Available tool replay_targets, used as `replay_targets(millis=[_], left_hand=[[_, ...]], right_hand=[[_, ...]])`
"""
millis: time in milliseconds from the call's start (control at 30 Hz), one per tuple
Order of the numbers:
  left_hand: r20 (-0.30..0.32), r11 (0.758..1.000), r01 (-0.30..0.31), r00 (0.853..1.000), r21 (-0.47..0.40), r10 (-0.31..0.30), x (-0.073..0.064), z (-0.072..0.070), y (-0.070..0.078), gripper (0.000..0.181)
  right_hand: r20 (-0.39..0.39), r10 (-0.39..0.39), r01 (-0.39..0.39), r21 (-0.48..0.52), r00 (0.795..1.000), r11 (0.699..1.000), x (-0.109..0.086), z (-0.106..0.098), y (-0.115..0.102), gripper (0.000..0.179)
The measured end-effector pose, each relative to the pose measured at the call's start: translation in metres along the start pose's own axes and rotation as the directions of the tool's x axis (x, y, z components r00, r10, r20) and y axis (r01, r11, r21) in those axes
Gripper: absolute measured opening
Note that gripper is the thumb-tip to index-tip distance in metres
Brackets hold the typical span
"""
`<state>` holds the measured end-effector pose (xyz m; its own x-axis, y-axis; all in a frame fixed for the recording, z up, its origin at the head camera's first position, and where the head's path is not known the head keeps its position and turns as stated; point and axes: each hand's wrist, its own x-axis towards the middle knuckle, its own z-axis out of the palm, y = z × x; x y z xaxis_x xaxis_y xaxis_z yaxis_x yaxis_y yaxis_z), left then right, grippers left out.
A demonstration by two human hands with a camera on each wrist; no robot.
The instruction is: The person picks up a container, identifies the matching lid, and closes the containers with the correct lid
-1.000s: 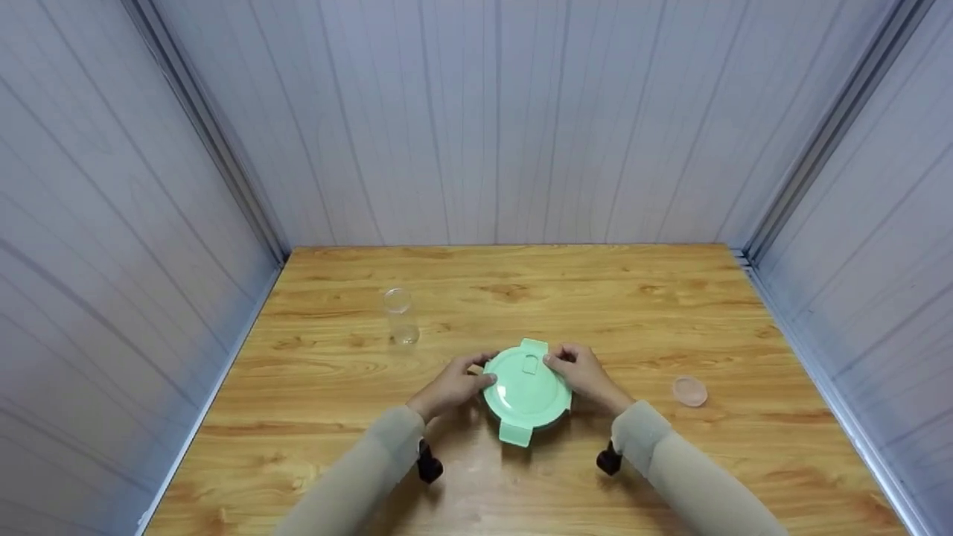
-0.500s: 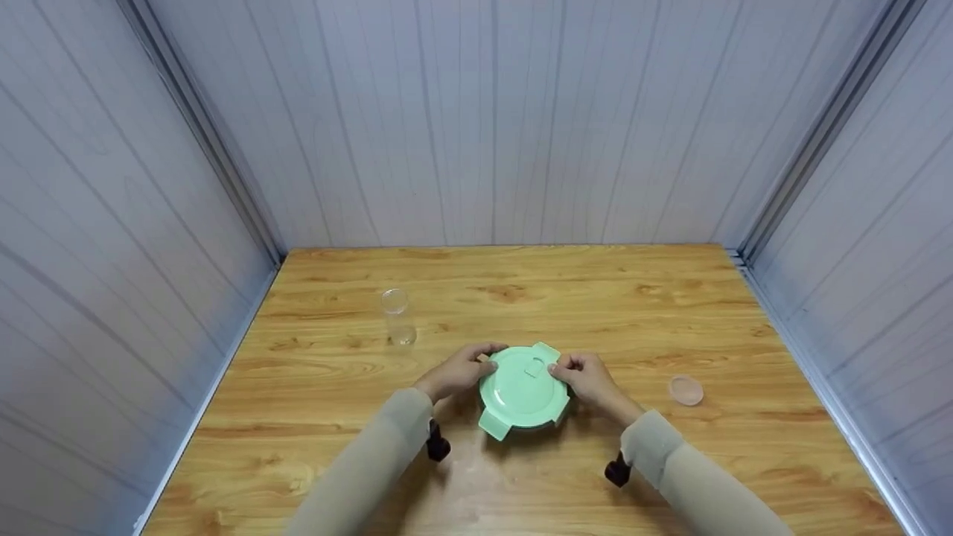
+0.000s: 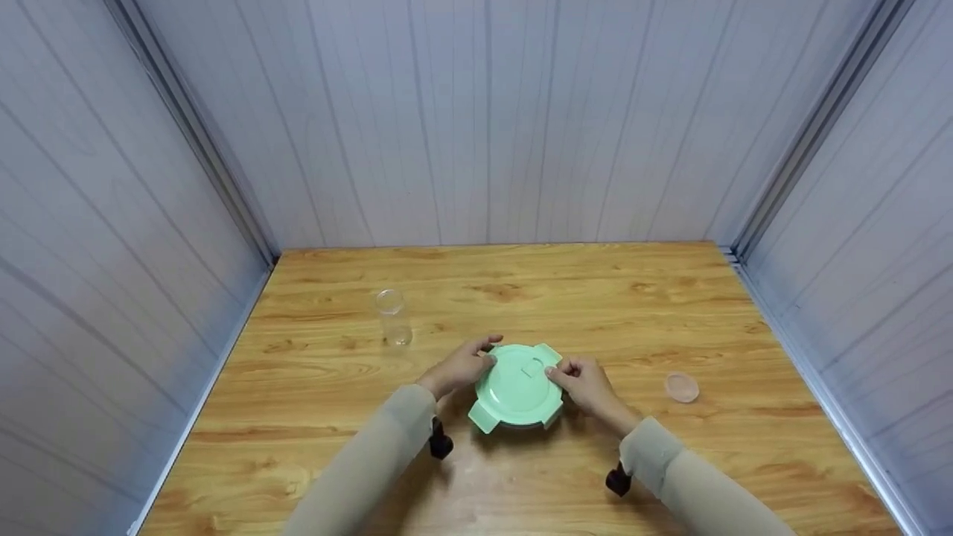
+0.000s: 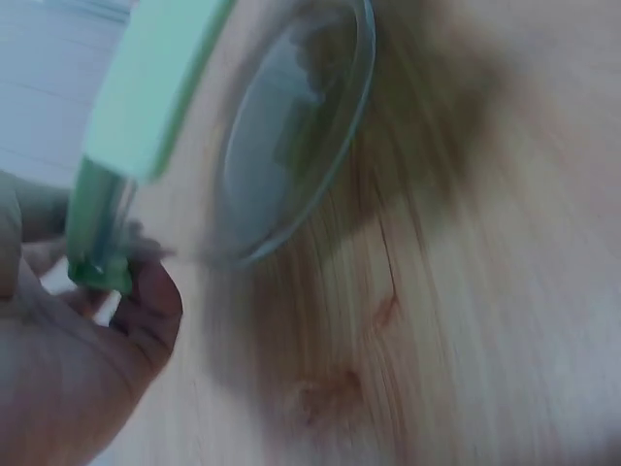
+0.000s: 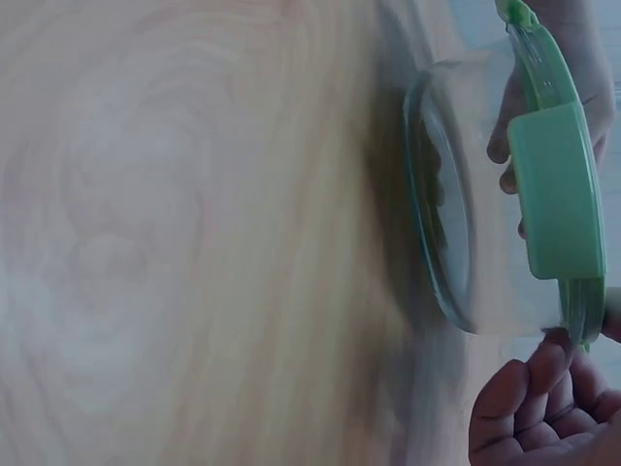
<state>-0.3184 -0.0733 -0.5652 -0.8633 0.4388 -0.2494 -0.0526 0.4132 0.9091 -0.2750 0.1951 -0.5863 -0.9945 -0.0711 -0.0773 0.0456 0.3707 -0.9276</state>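
A round food container with a pale green lid [image 3: 517,391] is between both hands at the middle front of the table. Below the lid, its clear glass bowl [image 4: 291,155] shows in the left wrist view. My left hand [image 3: 458,368] grips the left rim, thumb on top and fingers down the side. My right hand [image 3: 590,387] pinches the lid's right edge near the small vent, thumb on top and fingers curled below. In the right wrist view a locking flap [image 5: 558,194] sticks out from the rim. Whether the bowl touches the table cannot be told.
A clear glass cylinder [image 3: 393,318] stands on the wooden table [image 3: 633,298], behind and left of the container. A small translucent round disc [image 3: 681,387] lies to the right of my right hand. Pale panels [image 3: 476,126] enclose the table at back and sides.
Between my hands the container has turned clockwise: its far flap has swung right and its near flap left. My left hand has moved slightly away from me along the rim.
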Motion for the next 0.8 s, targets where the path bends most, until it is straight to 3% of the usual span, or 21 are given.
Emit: replay_targets(millis=[167, 333, 533, 800], left_hand=[[-0.077, 1.0, 0.028, 0.997, -0.014, -0.029, -0.005, 0.002, 0.0, 0.06], [-0.135, 0.999, 0.035, 0.99, -0.021, -0.038, -0.017, 0.002, -0.003, 0.069], [-0.174, 0.999, 0.033, 0.984, -0.028, -0.038, -0.031, 0.002, -0.003, 0.077], [-0.217, 0.998, 0.028, 0.975, -0.05, -0.038, -0.04, 0.007, -0.004, 0.081]], right_hand=[[-0.031, 0.048, -0.049, -0.044, 0.998, 0.998, -0.003, -0.002, 0.001, 0.04], [-0.023, 0.083, -0.085, -0.091, 0.996, 0.992, -0.003, -0.008, -0.004, 0.032], [-0.022, 0.086, -0.088, -0.125, 0.996, 0.988, 0.01, -0.015, -0.012, 0.047], [0.065, 0.061, -0.052, -0.132, 0.996, 0.99, 0.031, -0.017, -0.025, 0.059]])
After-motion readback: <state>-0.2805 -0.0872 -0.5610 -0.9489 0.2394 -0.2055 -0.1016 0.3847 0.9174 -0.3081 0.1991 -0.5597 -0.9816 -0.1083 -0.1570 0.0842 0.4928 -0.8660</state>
